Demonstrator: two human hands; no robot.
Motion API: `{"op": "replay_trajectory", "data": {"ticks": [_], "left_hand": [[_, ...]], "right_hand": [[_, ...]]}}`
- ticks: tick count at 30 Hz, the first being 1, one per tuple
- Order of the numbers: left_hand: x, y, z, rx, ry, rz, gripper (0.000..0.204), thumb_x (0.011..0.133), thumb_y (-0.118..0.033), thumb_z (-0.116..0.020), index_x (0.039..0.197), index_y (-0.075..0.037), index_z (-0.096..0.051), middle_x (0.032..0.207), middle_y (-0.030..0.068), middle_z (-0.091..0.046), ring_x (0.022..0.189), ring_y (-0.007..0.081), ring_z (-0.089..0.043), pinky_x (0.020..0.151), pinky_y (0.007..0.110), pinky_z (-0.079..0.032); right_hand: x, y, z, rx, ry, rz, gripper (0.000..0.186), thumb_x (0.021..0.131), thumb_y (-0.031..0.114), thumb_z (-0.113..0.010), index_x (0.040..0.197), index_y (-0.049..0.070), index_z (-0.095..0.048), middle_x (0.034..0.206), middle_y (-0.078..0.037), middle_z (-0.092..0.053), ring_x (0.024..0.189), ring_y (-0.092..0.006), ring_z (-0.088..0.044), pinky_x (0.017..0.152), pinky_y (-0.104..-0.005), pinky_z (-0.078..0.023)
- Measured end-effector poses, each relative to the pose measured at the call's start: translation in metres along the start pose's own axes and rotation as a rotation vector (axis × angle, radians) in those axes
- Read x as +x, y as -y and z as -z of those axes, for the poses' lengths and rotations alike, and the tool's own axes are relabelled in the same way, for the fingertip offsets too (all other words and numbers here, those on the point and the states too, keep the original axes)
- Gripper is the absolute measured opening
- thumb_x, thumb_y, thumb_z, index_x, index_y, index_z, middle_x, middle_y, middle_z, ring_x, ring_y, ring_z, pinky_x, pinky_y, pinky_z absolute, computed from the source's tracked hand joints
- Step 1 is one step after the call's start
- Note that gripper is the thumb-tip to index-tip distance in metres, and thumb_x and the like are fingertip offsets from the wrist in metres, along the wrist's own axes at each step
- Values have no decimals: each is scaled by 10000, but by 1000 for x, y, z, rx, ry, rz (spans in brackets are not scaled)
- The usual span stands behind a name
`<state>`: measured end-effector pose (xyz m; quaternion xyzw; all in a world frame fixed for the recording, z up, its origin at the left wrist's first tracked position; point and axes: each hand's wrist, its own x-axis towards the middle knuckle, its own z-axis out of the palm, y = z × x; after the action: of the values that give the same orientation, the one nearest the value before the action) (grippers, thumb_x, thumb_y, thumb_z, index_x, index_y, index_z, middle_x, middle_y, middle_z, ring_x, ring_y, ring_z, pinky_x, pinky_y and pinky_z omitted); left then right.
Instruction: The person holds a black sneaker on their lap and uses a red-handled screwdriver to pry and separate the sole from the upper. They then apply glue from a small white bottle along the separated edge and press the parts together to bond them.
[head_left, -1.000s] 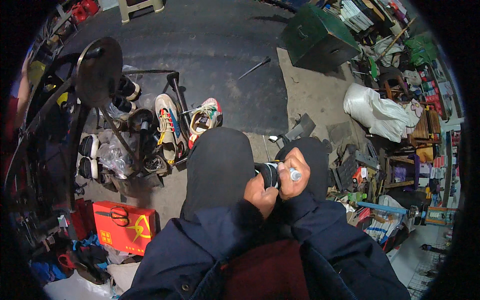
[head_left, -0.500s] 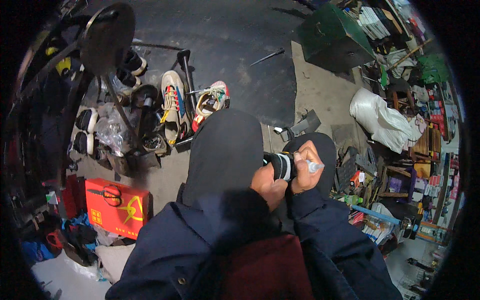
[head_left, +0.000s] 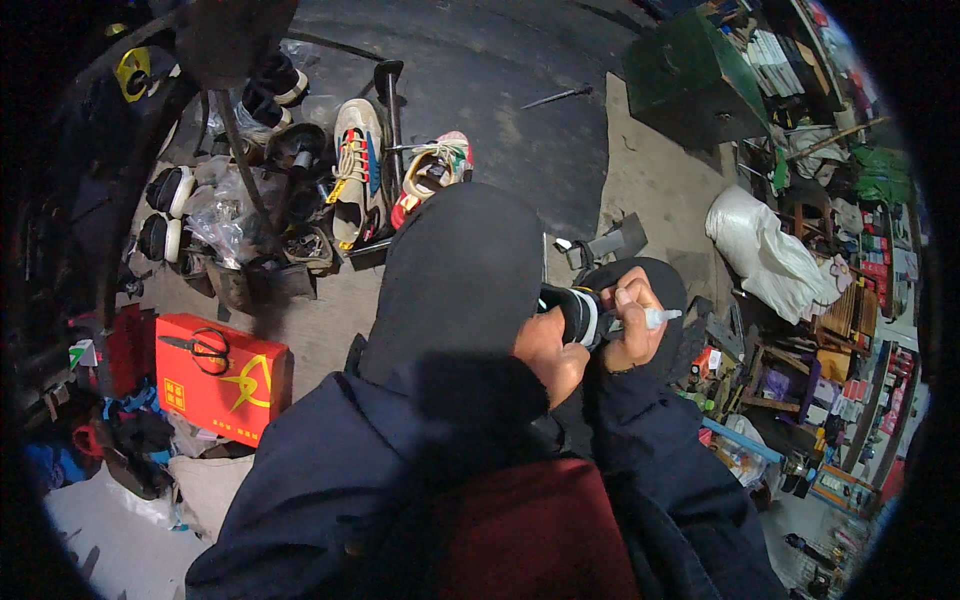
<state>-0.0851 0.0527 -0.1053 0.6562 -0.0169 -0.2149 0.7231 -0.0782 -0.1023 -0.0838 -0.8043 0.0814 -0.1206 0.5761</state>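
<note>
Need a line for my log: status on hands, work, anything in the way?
Left hand gripping black-and-white item. Right hand gripping tube, tip pointing right. Scissors on red box, off left, away from both hands.

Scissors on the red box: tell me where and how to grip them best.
Best taken by the handle loops of the scissors, coming down from above and from the right. They seem to lie flat across the red box, loops to the right, nearer the left hand, blades pointing left, so this approach should stay clear of the blades.
</note>
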Motion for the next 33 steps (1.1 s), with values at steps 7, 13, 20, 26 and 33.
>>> {"op": "replay_trajectory", "data": {"ticks": [7, 13, 20, 26, 33], "left_hand": [[2, -15, 4, 4, -23, 38, 285, 721, -90, -619, 977, 23, -676, 892, 309, -701, 915, 512, -680, 833, 547, -547], [1, -9, 2, 28, -96, -47, 289, 751, -114, -604, 992, 29, -676, 904, 306, -704, 905, 514, -678, 828, 554, -542], [7, -3, 7, -84, 53, 19, 314, 765, -114, -597, 1031, 31, -682, 896, 293, -708, 893, 487, -700, 808, 501, -555], [7, -6, 6, -51, 48, -5, 335, 767, -99, -600, 1063, 34, -685, 919, 287, -723, 920, 469, -719, 830, 473, -566], [11, -2, 7, -92, 88, -19, 347, 770, -83, -603, 1087, 27, -690, 945, 281, -734, 942, 460, -728, 846, 468, -568]], "right_hand": [[-1, -6, -3, -12, -46, 28, 298, 919, 177, -585, 706, 37, -430, 856, -58, -419, 741, -163, -442, 712, -315, -384], [-4, -12, -6, 35, -115, 128, 270, 876, 110, -641, 688, 13, -473, 782, -71, -470, 734, -156, -428, 682, -323, -352], [-7, -14, -5, 74, -171, 81, 294, 959, 171, -577, 732, 34, -449, 867, -78, -453, 713, -175, -498, 681, -324, -411], [-6, -13, -10, 188, -274, 43, 286, 916, 115, -605, 679, 10, -483, 805, -99, -499, 693, -166, -518, 669, -321, -427], [-3, -14, -14, 116, -271, 100, 319, 996, 186, -569, 745, 15, -472, 851, -77, -469, 667, -179, -521, 630, -321, -440]]}}
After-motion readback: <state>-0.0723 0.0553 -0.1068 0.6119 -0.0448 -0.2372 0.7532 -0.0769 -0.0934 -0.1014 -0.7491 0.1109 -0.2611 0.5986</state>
